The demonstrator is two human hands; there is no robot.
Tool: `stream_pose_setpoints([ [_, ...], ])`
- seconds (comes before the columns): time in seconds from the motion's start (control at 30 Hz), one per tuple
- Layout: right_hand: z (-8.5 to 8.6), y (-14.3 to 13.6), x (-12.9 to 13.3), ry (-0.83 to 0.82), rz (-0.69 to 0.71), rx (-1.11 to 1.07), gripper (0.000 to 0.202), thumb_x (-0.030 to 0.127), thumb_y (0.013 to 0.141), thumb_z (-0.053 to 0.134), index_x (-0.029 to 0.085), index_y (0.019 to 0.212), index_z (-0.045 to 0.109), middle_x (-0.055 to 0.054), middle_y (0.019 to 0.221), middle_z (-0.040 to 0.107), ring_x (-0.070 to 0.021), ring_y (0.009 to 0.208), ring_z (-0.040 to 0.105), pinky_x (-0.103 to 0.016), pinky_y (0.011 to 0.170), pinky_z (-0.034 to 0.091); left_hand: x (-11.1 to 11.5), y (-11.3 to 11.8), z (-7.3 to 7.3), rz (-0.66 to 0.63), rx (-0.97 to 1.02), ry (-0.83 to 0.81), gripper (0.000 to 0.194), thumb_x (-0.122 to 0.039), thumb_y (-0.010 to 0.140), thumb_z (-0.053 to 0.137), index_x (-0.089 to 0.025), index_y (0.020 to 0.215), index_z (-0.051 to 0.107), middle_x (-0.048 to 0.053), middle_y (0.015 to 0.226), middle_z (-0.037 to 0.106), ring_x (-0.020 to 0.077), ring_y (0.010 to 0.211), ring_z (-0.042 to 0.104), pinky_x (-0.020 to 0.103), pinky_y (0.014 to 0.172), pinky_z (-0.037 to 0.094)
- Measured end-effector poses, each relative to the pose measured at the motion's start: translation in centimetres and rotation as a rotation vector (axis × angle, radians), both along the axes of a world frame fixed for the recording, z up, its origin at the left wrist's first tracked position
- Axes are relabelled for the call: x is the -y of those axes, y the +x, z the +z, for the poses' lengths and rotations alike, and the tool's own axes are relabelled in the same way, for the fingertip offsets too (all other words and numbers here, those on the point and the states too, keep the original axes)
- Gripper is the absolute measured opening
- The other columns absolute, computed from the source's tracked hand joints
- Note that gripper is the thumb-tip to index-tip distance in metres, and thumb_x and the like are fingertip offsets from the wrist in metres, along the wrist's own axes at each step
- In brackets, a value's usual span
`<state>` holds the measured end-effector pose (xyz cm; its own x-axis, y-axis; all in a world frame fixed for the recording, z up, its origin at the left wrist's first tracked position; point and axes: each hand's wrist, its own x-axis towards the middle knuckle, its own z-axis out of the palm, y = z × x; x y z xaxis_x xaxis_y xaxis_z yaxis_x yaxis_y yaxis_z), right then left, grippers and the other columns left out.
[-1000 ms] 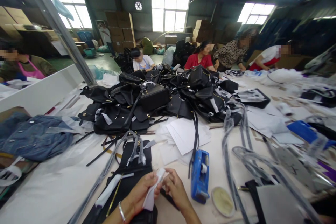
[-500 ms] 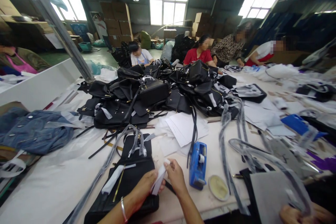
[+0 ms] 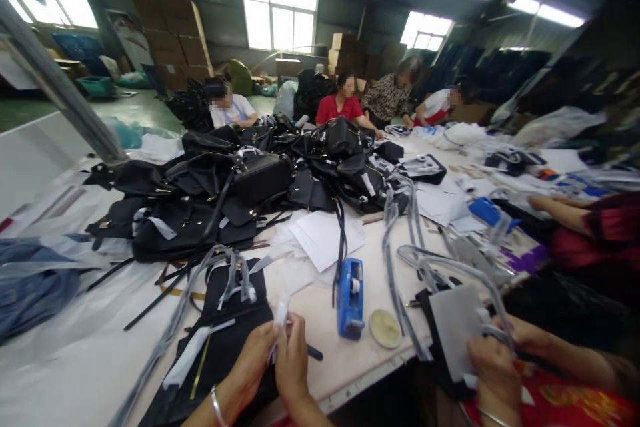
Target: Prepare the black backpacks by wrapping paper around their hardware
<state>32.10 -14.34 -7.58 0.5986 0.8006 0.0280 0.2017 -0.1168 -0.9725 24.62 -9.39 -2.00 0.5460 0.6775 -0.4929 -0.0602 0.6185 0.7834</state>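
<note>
My left hand (image 3: 256,355), with a bangle at its wrist, is closed on a narrow white strip (image 3: 281,313), which looks like paper or thin foam. Beside it, my right hand (image 3: 293,357) pinches the same strip, and the two hands nearly touch. A black backpack-like bag (image 3: 235,317) lies flat under and left of my hands. It has a gold zipper (image 3: 201,363), a white wrapped piece (image 3: 186,357) and clear-wrapped handles. A dark strap end (image 3: 314,352) sticks out right of my right hand. My fingers hide part of the strip.
A blue tape dispenser (image 3: 351,300) and a round dish (image 3: 385,328) stand to my right. Black bags (image 3: 260,177) are heaped across the table behind white sheets (image 3: 323,237). At right, a co-worker's hands (image 3: 493,353) hold another bag. A denim garment (image 3: 30,293) lies at left.
The view has swung to the right, showing more of the co-workers on that side. My right hand has turned and come closer to my left; the white strip now points more upright.
</note>
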Motion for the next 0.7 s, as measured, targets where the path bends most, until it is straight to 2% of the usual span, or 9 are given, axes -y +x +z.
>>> stream_pose_setpoints([
  [0.1,-0.3,-0.1,0.6,0.022,0.057,0.312,0.036,0.020,0.094,0.036,0.020,0.130,0.041,-0.012,0.127,0.054,-0.0211,0.121,0.052,-0.038,0.098,0.047,-0.3,0.1,-0.8,0.035,-0.033,-0.068,0.035,-0.046,0.068,0.076,-0.012,0.075,0.067,0.004,0.066,0.065,0.0152,0.061,0.057,0.024,0.057,0.042],
  [0.17,-0.4,0.5,1.5,0.017,0.178,0.509,0.048,0.017,0.092,0.037,0.016,0.140,0.031,-0.016,0.138,0.046,-0.0233,0.130,0.043,-0.041,0.102,0.044,-0.4,0.1,-1.5,0.043,-0.042,-0.098,0.034,-0.044,0.067,0.077,-0.012,0.074,0.066,0.004,0.064,0.064,0.0143,0.058,0.056,0.023,0.053,0.041],
  [0.23,-0.2,2.1,2.8,0.016,0.341,0.678,0.061,0.022,0.091,0.045,0.013,0.146,0.022,-0.017,0.145,0.039,-0.0269,0.135,0.037,-0.043,0.104,0.043,-0.6,0.0,-1.9,0.054,-0.045,-0.095,0.034,-0.044,0.068,0.076,-0.012,0.075,0.065,0.004,0.065,0.065,0.0136,0.057,0.056,0.022,0.052,0.042],
  [0.3,0.3,4.9,4.0,0.000,0.449,0.787,0.064,0.029,0.089,0.051,0.017,0.147,0.024,-0.015,0.144,0.041,-0.0280,0.132,0.041,-0.043,0.102,0.044,-0.6,-0.1,-2.1,0.093,-0.065,-0.090,0.035,-0.043,0.069,0.077,-0.012,0.077,0.065,0.004,0.066,0.065,0.0124,0.057,0.056,0.022,0.054,0.044],
  [0.37,0.7,8.8,4.9,-0.060,0.313,0.818,0.051,0.031,0.092,0.050,0.022,0.141,0.038,-0.012,0.136,0.052,-0.0267,0.123,0.049,-0.043,0.100,0.043,-0.6,-0.3,-2.2,0.143,-0.109,-0.104,0.036,-0.042,0.066,0.079,-0.012,0.079,0.064,0.003,0.067,0.064,0.0104,0.056,0.055,0.021,0.055,0.045],
  [0.5,0.1,16.4,5.8,-0.284,-0.316,0.579,0.035,0.039,0.087,0.054,0.014,0.111,0.061,-0.018,0.111,0.062,-0.0325,0.112,0.053,-0.048,0.097,0.039,-0.4,-0.3,-2.2,0.148,-0.165,-0.085,0.039,-0.044,0.065,0.079,-0.012,0.078,0.062,0.001,0.066,0.061,0.0083,0.053,0.052,0.020,0.052,0.044],
  [0.57,-0.8,18.6,5.9,-0.366,-0.361,0.367,0.032,0.044,0.081,0.060,0.015,0.091,0.067,-0.017,0.099,0.064,-0.0336,0.101,0.057,-0.047,0.090,0.041,-0.3,-0.1,-2.2,0.127,-0.176,-0.042,0.039,-0.047,0.066,0.078,-0.013,0.077,0.061,0.000,0.065,0.061,0.0082,0.053,0.052,0.019,0.051,0.043],
  [0.63,-1.6,19.4,5.8,-0.385,-0.306,0.211,0.030,0.046,0.077,0.060,0.017,0.075,0.067,-0.012,0.083,0.066,-0.0292,0.084,0.062,-0.041,0.079,0.046,-0.2,0.0,-2.2,0.103,-0.186,0.001,0.041,-0.050,0.066,0.076,-0.014,0.076,0.060,-0.001,0.063,0.060,0.0086,0.052,0.051,0.019,0.050,0.042],
  [0.7,-2.0,19.3,5.8,-0.362,-0.271,0.146,0.032,0.048,0.077,0.058,0.017,0.071,0.066,-0.008,0.073,0.066,-0.0243,0.073,0.062,-0.036,0.071,0.048,-0.1,0.2,-2.1,0.087,-0.196,0.034,0.042,-0.052,0.066,0.075,-0.014,0.076,0.060,-0.001,0.063,0.060,0.0092,0.052,0.051,0.020,0.050,0.042],
])
